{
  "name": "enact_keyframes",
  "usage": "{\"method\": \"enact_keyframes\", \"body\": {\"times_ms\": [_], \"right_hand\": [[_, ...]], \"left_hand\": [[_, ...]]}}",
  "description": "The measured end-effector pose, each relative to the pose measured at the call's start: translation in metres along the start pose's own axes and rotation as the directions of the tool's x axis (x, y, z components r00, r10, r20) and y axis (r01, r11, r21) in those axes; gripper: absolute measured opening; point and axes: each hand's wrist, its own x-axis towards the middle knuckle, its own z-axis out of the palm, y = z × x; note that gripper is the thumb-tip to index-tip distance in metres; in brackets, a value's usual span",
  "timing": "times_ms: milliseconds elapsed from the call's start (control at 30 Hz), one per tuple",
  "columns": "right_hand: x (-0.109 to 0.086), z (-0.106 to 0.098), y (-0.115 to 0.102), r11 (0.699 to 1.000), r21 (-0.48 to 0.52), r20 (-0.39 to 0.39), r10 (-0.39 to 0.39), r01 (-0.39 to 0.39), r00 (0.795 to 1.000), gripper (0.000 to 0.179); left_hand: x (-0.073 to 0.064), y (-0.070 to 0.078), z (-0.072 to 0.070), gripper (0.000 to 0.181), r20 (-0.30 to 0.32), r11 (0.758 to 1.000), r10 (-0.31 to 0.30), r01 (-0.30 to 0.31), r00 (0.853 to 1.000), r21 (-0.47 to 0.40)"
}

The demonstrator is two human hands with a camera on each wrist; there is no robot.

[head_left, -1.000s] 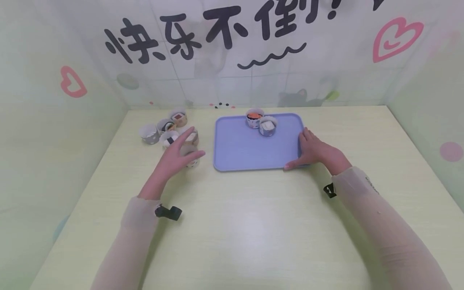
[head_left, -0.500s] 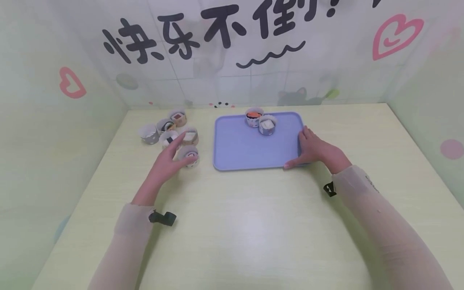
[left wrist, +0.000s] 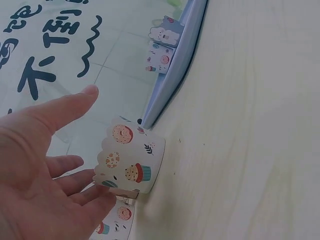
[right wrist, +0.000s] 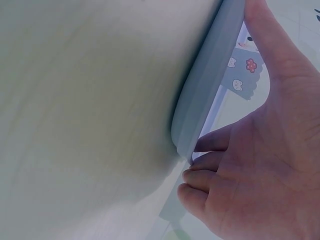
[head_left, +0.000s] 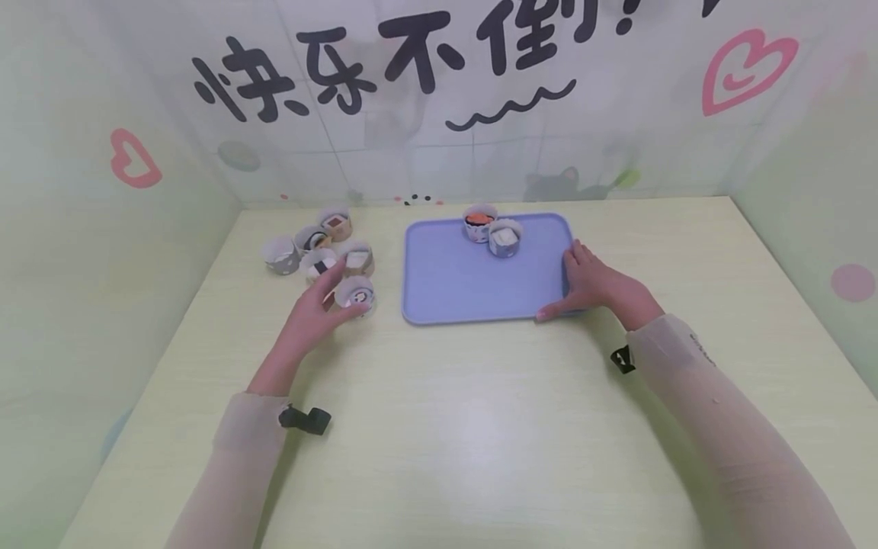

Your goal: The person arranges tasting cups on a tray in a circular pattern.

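Observation:
My left hand (head_left: 304, 319) reaches beside the front paper baking cup (head_left: 353, 285), which holds a round sushi-like piece. In the left wrist view this cup (left wrist: 131, 156) shows printed cupcakes; the thumb stands apart from it, while the other fingers (left wrist: 80, 181) lie close to its rim. Whether they touch it, I cannot tell. At the blue tray's (head_left: 453, 286) front right corner, my right hand (head_left: 597, 286) holds the rim, thumb along the front edge and fingers at the right side. Two cups, one with an orange-topped piece (head_left: 479, 219) and one with a white piece (head_left: 505, 238), are near its back edge.
Behind the left hand several more cups cluster, including a grey one (head_left: 281, 255), one with a black-banded white piece (head_left: 321, 266) and one with a brown-centred piece (head_left: 336, 224). A printed wall (head_left: 411, 171) bounds the table (head_left: 446, 427) at the back.
My left hand has drawn back toward the left and nearer the front, its fingers coming in around the front cup. The right hand and the tray stay put.

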Motion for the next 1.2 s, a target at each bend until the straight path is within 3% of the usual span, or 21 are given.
{"method": "enact_keyframes", "body": {"times_ms": [500, 867, 1200], "right_hand": [[-0.0002, 0.0001, 0.0002, 1.0, 0.001, -0.024, -0.012, 0.012, 1.0, 0.142], [-0.0002, -0.0006, 0.001, 1.0, 0.022, -0.014, 0.006, -0.006, 1.0, 0.143], [0.0, -0.0004, 0.0012, 1.0, 0.026, -0.012, 0.004, -0.003, 1.0, 0.142]], "left_hand": [[0.003, -0.0059, 0.002, 0.079, -0.002, 0.999, -0.018, 0.018, 1.0, -0.051], [0.0032, -0.0059, 0.0025, 0.075, -0.008, 0.999, -0.039, 0.039, 0.999, 0.01], [0.0055, -0.0069, 0.004, 0.061, -0.027, 0.999, -0.042, 0.043, 0.999, 0.013]]}}
